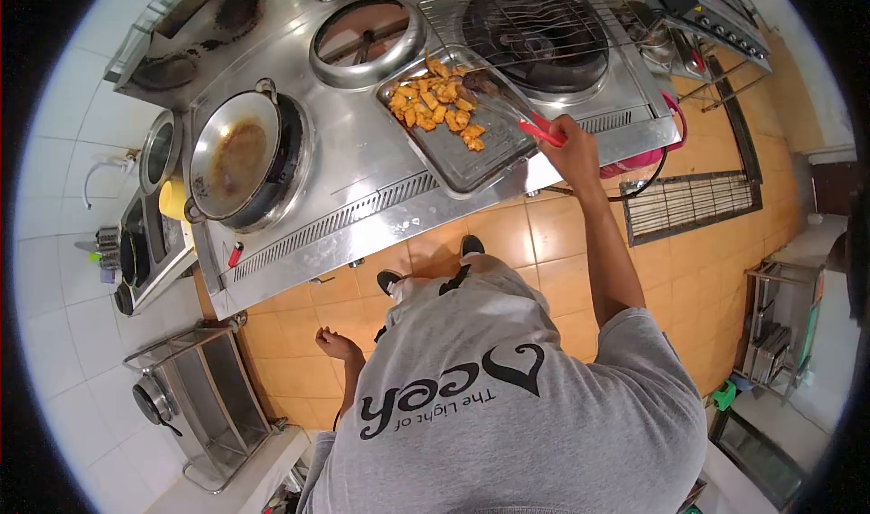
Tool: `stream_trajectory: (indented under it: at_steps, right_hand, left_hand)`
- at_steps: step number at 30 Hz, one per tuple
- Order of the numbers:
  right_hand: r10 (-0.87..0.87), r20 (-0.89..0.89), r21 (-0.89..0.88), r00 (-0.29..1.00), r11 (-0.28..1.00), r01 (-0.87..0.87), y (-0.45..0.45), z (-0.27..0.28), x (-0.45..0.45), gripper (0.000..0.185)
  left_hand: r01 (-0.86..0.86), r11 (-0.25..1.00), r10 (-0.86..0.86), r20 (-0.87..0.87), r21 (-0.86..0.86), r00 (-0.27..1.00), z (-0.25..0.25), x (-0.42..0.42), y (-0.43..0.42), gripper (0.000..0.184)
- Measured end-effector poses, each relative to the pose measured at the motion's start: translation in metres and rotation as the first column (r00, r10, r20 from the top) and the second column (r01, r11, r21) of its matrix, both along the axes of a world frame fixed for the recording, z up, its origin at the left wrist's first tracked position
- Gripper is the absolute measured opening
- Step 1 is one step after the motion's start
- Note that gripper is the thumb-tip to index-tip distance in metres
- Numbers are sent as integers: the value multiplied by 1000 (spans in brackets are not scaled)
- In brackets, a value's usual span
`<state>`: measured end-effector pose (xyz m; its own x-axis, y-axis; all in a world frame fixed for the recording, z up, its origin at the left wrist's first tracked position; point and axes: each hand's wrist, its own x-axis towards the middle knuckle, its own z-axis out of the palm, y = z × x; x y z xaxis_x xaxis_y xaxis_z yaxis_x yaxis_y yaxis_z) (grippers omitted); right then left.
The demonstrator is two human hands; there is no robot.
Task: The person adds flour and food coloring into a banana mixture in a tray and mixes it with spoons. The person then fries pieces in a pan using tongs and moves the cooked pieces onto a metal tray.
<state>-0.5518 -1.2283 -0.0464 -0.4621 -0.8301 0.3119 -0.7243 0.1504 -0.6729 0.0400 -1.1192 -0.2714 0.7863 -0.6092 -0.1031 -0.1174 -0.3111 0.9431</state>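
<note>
My right hand (571,151) is closed round the red handles of a pair of metal tongs (541,132). Their far end reaches over a rectangular metal tray (471,171), beside a dark lump whose kind I cannot make out. Golden-orange fried pieces (426,101) lie piled toward the far left of this tray, with a few nearer its middle. Away from the counter, my left hand (338,344) hangs low over the tiled floor, fingers loosely bent and holding nothing.
A wok (237,151) with a browned inside sits on the left burner. Behind the tray is a metal burner ring (367,43); a wire rack (544,15) lies over the right burner. A red lighter (236,255) rests near the front left edge. A steel cart (204,396) stands lower left.
</note>
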Motion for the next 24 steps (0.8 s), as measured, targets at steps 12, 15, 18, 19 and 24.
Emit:
stream_trajectory:
  at_steps: [12, 15, 18, 19, 24]
  right_hand:
    - [175, 437, -55, 882, 984, -168, 52, 15, 74, 17]
    - [381, 524, -199, 762, 924, -325, 41, 2, 123, 16]
    - [390, 553, -89, 736, 906, -413, 36, -26, 164, 17]
    - [387, 584, -70, 714, 900, -431, 32, -32, 172, 17]
    - [431, 477, -149, 766, 899, -413, 15, -73, 206, 25]
  left_hand:
    - [273, 891, -78, -471, 362, 879, 4, -16, -3, 23]
    - [456, 766, -206, -499, 454, 842, 19, -39, -26, 27]
    - [565, 675, -257, -568, 474, 782, 24, -60, -56, 33]
    - [522, 703, -165, -604, 483, 780, 15, -66, -68, 37]
    - [424, 810, 27, -748, 406, 664, -32, -86, -109, 51]
